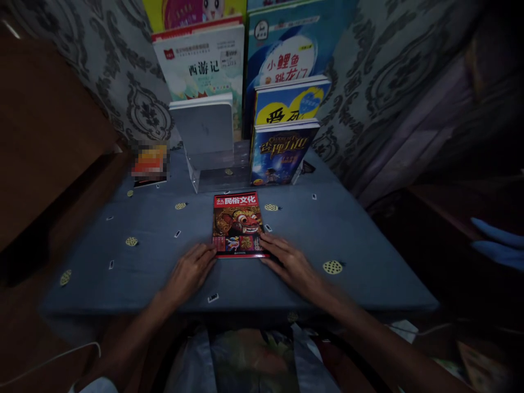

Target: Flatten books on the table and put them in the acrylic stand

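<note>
Left hand (193, 268) and right hand (291, 266), loosely open and clasping nothing, rest on the blue, pineapple-printed, cloth-covered table (368, 251), in front of the clear plastic book rack (209, 180), touching opposite lower sides of the flat-lying, rectangular, red-bordered glossy paperback (238, 224), which light, even pressure should probably keep square.

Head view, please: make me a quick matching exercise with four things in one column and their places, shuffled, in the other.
Things
1. Left hand
2. Dark blue book
3. Right hand
4. Mask-cover book

Places
A. Lying flat on the grey-blue tablecloth, between two hands
B. At the right edge of the book on the tablecloth
C. At the left edge of the book on the tablecloth
D. Standing at the front of the display stand, right-hand side

Pairs: 1-C, 2-D, 3-B, 4-A
</note>
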`<state>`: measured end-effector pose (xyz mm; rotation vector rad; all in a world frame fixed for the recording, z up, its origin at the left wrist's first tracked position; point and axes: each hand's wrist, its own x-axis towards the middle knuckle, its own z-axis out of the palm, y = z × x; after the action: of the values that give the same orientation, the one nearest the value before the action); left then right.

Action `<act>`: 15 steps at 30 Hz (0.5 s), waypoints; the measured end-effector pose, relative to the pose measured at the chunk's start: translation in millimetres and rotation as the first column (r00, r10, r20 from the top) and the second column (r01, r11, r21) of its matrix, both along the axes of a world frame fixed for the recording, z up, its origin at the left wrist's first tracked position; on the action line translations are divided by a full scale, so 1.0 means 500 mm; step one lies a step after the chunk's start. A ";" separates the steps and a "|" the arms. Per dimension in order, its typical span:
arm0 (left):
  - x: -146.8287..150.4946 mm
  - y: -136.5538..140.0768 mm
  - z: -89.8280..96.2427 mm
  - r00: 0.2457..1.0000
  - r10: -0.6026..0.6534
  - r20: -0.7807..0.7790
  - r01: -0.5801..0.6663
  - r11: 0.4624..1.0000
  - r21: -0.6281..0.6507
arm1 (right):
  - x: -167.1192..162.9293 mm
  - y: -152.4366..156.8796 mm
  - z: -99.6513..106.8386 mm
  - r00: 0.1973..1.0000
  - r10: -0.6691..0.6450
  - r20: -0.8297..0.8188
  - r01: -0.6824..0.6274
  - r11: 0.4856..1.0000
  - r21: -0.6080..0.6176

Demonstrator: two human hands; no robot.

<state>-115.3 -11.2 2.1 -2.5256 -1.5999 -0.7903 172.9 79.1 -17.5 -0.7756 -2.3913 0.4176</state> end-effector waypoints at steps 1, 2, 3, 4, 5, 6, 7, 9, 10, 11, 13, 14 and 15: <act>0.000 0.003 0.001 1.000 -0.004 -0.003 0.004 1.000 0.002 | 0.000 0.004 0.000 1.000 0.002 0.003 -0.002 1.000 0.001; 0.000 0.007 0.001 1.000 -0.004 -0.006 0.004 1.000 0.001 | -0.001 0.009 0.000 1.000 0.000 0.007 0.000 1.000 -0.004; 0.001 0.012 0.001 1.000 -0.002 -0.013 0.002 1.000 -0.003 | -0.002 0.015 0.001 1.000 -0.006 0.012 0.006 1.000 -0.010; 0.001 0.017 0.002 1.000 0.003 -0.019 -0.003 1.000 -0.010 | -0.003 0.019 0.002 1.000 -0.013 0.016 0.014 1.000 -0.018; 0.002 0.021 0.003 1.000 0.007 -0.026 -0.008 1.000 -0.021 | -0.005 0.024 0.003 1.000 -0.021 0.019 0.022 0.999 -0.024; 0.002 0.026 0.003 0.999 0.010 -0.032 -0.011 0.999 -0.034 | -0.006 0.028 0.004 0.999 -0.027 0.023 0.028 0.999 -0.028; 0.002 0.031 0.004 0.999 0.010 -0.034 -0.011 0.999 -0.043 | -0.007 0.032 0.004 0.999 -0.029 0.024 0.030 0.999 -0.026; 0.002 0.040 0.005 0.999 0.004 -0.032 -0.006 0.998 -0.054 | -0.008 0.038 0.005 0.999 -0.029 0.026 0.030 0.999 -0.018; 0.002 0.043 0.006 0.999 0.003 -0.032 -0.004 0.999 -0.054 | -0.008 0.041 0.005 0.999 -0.028 0.028 0.029 0.999 -0.018; 0.002 0.047 0.007 0.999 0.002 -0.033 -0.003 0.999 -0.053 | -0.009 0.044 0.005 0.999 -0.029 0.028 0.029 0.999 -0.018; 0.001 0.053 0.008 0.999 0.002 -0.040 -0.004 0.999 -0.051 | -0.009 0.049 0.004 0.999 -0.034 0.025 0.035 0.999 -0.021; 0.001 0.055 0.008 0.999 0.001 -0.043 -0.003 0.999 -0.050 | -0.009 0.051 0.004 0.999 -0.038 0.024 0.039 0.999 -0.023; 0.001 0.058 0.008 0.999 0.000 -0.045 -0.003 0.999 -0.049 | -0.009 0.053 0.004 0.999 -0.041 0.020 0.042 0.999 -0.022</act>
<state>-114.9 17.6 6.0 -2.5557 -1.6272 -0.6979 168.2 105.7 -15.6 -0.8416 -2.3880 0.4220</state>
